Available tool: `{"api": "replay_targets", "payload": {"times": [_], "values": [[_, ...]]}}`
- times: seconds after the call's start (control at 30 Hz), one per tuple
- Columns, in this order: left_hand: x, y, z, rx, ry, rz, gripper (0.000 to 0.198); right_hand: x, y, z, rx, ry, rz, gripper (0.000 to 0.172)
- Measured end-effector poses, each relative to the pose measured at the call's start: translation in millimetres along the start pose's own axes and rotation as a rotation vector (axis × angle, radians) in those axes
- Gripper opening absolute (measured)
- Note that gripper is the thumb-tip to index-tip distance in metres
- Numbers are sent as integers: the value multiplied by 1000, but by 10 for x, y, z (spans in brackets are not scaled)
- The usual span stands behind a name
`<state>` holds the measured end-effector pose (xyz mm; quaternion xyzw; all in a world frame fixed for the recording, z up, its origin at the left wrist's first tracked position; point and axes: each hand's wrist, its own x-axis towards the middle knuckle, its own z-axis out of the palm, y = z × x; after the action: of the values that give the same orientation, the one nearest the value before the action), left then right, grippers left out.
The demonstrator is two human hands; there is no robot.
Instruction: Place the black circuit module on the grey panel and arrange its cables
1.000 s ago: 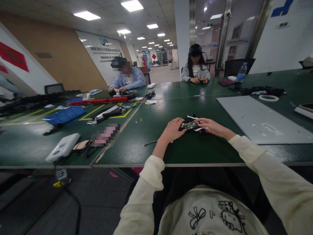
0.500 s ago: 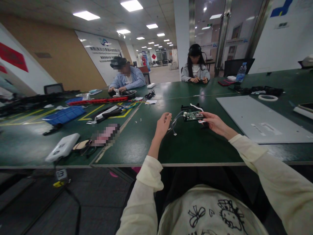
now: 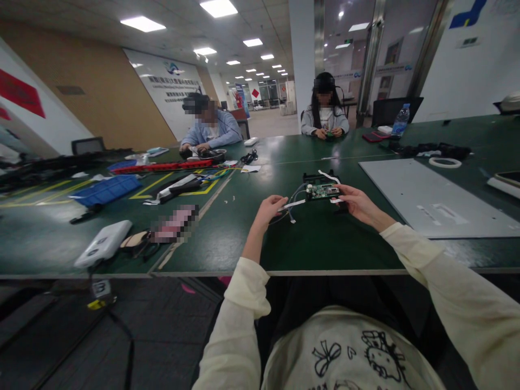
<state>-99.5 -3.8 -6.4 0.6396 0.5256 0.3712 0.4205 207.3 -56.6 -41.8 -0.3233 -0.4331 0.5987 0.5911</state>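
My right hand holds a small green circuit board in a black frame, lifted a little above the green table. Thin grey wires and a white flat ribbon cable hang off the board. My left hand is closed in a pinch on a thin white strip that runs toward the board's left side. Both arms wear cream sleeves.
A large grey panel lies to the right, with a tape roll behind it. On the left are a white device, a blue tray and a red bar. Two other people sit across the table.
The board was down on the table under both hands; my right hand has lifted it. My left hand came away to the left and now pinches a white strip.
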Motion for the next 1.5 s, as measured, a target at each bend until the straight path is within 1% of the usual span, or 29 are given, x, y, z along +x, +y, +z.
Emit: {"api": "replay_targets", "payload": {"times": [0.07,0.1,0.2,0.33,0.47,0.57,0.7,0.83,0.93,1.07,1.3,1.43,1.5], "values": [[-8,0,-5,-5,-81,-43,33,-7,-3,7,8,9,-5,42],[-13,0,-7,-8,-101,-51,31,-9,-5,12,15,13,-8,42],[-32,8,-11,-93,-85,-64,26,-16,-8,21,35,9,-13,41],[-57,31,-4,-244,-64,-119,27,-22,-6,19,40,-13,13,42],[-57,26,17,-281,-62,-117,26,-36,-3,20,17,-49,31,43],[-55,24,31,-322,-107,-104,26,-50,-9,33,14,-64,29,43],[-82,77,39,-397,-182,-128,24,-57,-19,40,15,-69,33,44],[-117,136,31,-425,-198,-159,23,-52,-23,25,4,-63,29,43],[-113,131,26,-417,-192,-159,22,-54,-29,21,-14,-59,34,45],[-86,95,23,-375,-171,-143,29,-71,-35,33,-21,-59,37,43],[-98,101,7,-359,-127,-132,57,-69,-24,35,4,-66,41,44],[-82,97,9,-358,-108,-139,59,-64,-21,28,1,-71,40,44],[-49,67,9,-339,-75,-139,59,-62,-4,33,3,-77,33,43]]}}
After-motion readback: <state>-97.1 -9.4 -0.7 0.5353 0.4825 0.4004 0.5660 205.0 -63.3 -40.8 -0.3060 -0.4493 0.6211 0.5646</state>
